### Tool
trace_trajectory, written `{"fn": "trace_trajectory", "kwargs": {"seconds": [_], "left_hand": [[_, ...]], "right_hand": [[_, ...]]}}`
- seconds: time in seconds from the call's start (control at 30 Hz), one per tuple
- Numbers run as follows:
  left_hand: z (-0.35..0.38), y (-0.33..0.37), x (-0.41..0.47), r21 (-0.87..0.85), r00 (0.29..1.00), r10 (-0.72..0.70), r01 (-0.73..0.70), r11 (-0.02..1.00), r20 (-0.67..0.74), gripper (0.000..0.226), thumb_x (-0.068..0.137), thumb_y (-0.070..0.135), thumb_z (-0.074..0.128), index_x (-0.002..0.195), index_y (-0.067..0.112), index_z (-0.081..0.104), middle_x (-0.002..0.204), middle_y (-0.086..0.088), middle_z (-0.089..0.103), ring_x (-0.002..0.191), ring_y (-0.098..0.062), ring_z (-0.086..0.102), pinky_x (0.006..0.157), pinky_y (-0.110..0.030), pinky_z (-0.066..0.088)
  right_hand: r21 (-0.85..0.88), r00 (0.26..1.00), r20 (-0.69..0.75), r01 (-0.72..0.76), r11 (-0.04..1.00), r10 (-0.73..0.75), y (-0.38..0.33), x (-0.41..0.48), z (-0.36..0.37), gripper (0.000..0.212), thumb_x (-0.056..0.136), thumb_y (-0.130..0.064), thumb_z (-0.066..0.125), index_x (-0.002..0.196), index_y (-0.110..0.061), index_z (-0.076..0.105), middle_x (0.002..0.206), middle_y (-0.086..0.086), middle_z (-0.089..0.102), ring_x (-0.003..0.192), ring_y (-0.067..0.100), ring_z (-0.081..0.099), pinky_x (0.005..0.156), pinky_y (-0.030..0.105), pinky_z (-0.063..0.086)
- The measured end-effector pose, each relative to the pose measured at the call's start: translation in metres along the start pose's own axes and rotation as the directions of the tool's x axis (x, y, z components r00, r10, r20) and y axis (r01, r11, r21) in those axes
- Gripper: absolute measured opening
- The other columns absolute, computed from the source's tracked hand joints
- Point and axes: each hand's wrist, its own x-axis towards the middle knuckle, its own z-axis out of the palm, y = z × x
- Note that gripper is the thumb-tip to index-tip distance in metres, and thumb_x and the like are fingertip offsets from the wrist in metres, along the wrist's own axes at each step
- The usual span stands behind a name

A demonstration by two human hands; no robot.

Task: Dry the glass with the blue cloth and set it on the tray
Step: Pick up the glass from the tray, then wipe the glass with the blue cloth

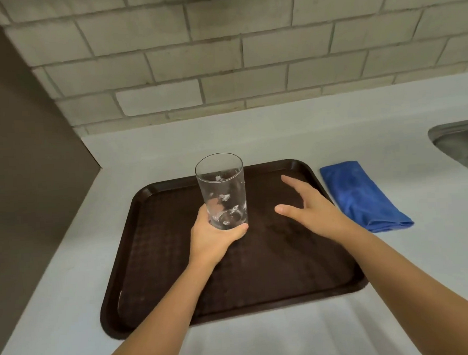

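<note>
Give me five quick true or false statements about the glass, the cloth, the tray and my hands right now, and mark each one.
1. The left hand grips the glass near its base. True.
2. The right hand is holding the blue cloth. False: it is open and empty over the tray, and the cloth lies folded on the counter.
3. The cloth lies to the right of the tray. True.
4. The glass is tipped upside down. False: its open mouth faces up.
5. The sink is to the left of the tray. False: its edge shows at the far right, beyond the cloth.
</note>
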Motion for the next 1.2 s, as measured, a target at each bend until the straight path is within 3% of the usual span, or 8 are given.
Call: {"fn": "trace_trajectory", "kwargs": {"seconds": [0.1, 0.23, 0.4, 0.53, 0.63, 0.9, 1.07, 1.2], "left_hand": [[-0.001, 0.013, 0.000, -0.061, 1.000, 0.018, -0.018, 0.998, 0.006, 0.066, 0.053, 0.018, 0.086, 0.104, 0.039, 0.050, 0.096, 0.021, 0.061, 0.081, 0.020, 0.058, 0.063, 0.002, 0.043], [-0.003, 0.037, 0.005, -0.206, 0.995, -0.015, 0.035, 0.978, 0.099, 0.057, 0.065, 0.009, 0.078, 0.115, 0.023, 0.053, 0.099, 0.005, 0.065, 0.088, -0.002, 0.065, 0.071, -0.014, 0.052], [-0.003, 0.060, 0.006, -0.562, 0.918, -0.038, 0.273, 0.781, 0.394, 0.046, 0.076, -0.002, 0.060, 0.119, 0.010, 0.050, 0.091, -0.011, 0.067, 0.079, -0.018, 0.072, 0.064, -0.027, 0.058], [-0.006, 0.067, 0.003, -0.637, 0.873, -0.071, 0.405, 0.656, 0.482, 0.037, 0.068, 0.013, 0.064, 0.105, 0.014, 0.060, 0.090, -0.008, 0.070, 0.080, -0.021, 0.070, 0.063, -0.029, 0.059], [-0.009, 0.070, 0.000, -0.673, 0.846, -0.088, 0.477, 0.566, 0.526, 0.062, 0.047, 0.020, 0.084, 0.104, 0.007, 0.062, 0.093, -0.012, 0.067, 0.083, -0.026, 0.066, 0.060, -0.031, 0.058], [-0.011, 0.071, -0.002, -0.643, 0.764, -0.014, 0.553, 0.529, 0.645, 0.075, 0.046, 0.029, 0.085, 0.112, 0.003, 0.059, 0.102, -0.016, 0.063, 0.086, -0.027, 0.063, 0.059, -0.030, 0.058], [-0.007, 0.070, -0.001, -0.623, 0.755, -0.004, 0.544, 0.562, 0.655, 0.073, 0.046, 0.028, 0.085, 0.110, 0.005, 0.062, 0.102, -0.017, 0.064, 0.084, -0.027, 0.067, 0.059, -0.031, 0.058], [-0.005, 0.073, -0.001, -0.611, 0.771, -0.023, 0.522, 0.596, 0.636, 0.077, 0.042, 0.028, 0.088, 0.109, 0.006, 0.059, 0.098, -0.016, 0.066, 0.081, -0.026, 0.069, 0.057, -0.030, 0.058]], "right_hand": [[-0.022, 1.000, 0.016, 0.017, 1.000, -0.017, 0.002, 0.004, -0.009, 0.065, 0.085, -0.028, 0.058, 0.139, -0.022, 0.022, 0.150, 0.006, 0.025, 0.137, 0.018, 0.021, 0.113, 0.036, 0.022], [-0.012, 1.000, -0.021, 0.022, 1.000, -0.023, 0.006, 0.013, -0.024, 0.060, 0.086, -0.024, 0.058, 0.137, -0.016, 0.028, 0.145, 0.010, 0.035, 0.133, 0.021, 0.032, 0.112, 0.038, 0.027], [-0.163, 0.995, -0.096, -0.022, 0.986, 0.007, 0.025, 0.026, -0.049, 0.055, 0.087, -0.024, 0.056, 0.135, -0.011, 0.032, 0.142, 0.015, 0.039, 0.132, 0.028, 0.033, 0.108, 0.036, 0.025], [-0.437, 0.973, -0.190, -0.200, 0.877, 0.127, 0.058, 0.034, -0.070, 0.051, 0.087, -0.019, 0.055, 0.132, -0.003, 0.036, 0.138, 0.026, 0.041, 0.129, 0.037, 0.035, 0.109, 0.046, 0.025], [-0.616, 0.950, -0.128, -0.300, 0.728, 0.283, 0.081, 0.029, -0.078, 0.052, 0.089, -0.028, 0.050, 0.135, -0.010, 0.031, 0.145, 0.022, 0.032, 0.131, 0.037, 0.030, 0.108, 0.045, 0.027], [-0.693, 0.934, -0.223, -0.353, 0.628, 0.279, 0.092, 0.013, -0.070, 0.057, 0.085, -0.046, 0.050, 0.135, -0.026, 0.031, 0.148, 0.009, 0.028, 0.124, 0.041, 0.035, 0.099, 0.047, 0.036], [-0.452, 0.938, -0.307, -0.292, 0.843, 0.160, 0.089, 0.014, -0.076, 0.038, 0.084, 0.000, 0.052, 0.121, -0.005, 0.051, 0.127, 0.030, 0.048, 0.107, 0.047, 0.047, 0.094, 0.048, 0.037], [-0.030, 0.921, -0.371, -0.141, 0.990, 0.120, 0.049, 0.009, -0.086, 0.034, 0.085, 0.000, 0.051, 0.116, -0.013, 0.055, 0.117, 0.015, 0.061, 0.100, 0.029, 0.054, 0.082, 0.037, 0.041]]}}
